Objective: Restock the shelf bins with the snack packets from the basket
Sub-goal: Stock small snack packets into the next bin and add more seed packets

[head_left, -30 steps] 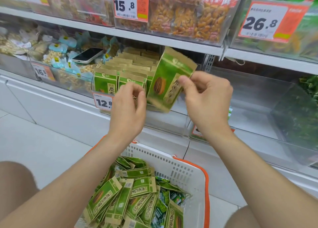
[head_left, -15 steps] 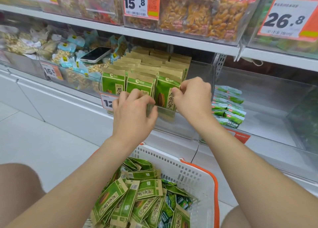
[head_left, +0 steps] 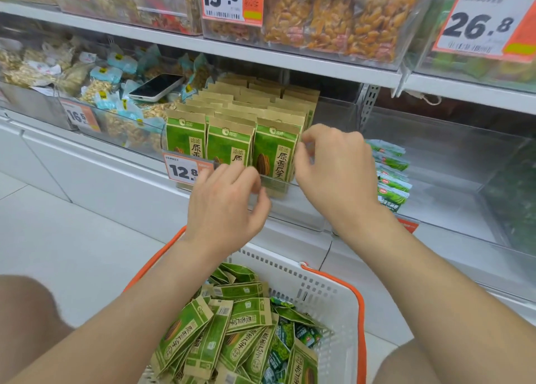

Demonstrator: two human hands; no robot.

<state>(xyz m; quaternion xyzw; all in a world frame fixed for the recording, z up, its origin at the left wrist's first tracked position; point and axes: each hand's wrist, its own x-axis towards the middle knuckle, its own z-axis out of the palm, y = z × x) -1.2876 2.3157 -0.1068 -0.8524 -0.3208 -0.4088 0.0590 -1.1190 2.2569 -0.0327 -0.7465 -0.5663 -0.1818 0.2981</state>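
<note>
The packet [head_left: 274, 155] now stands in the bin [head_left: 277, 187]. The left hand [head_left: 226, 209] is loose and empty. The right hand [head_left: 336, 169] is at its edge, grip unclear. The basket [head_left: 327, 293] sits below.

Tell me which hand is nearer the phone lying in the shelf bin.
Left. The left hand is below and right of the phone, by the 12.8 price tag; the right hand is farther right, at the rightmost front packet.
</note>
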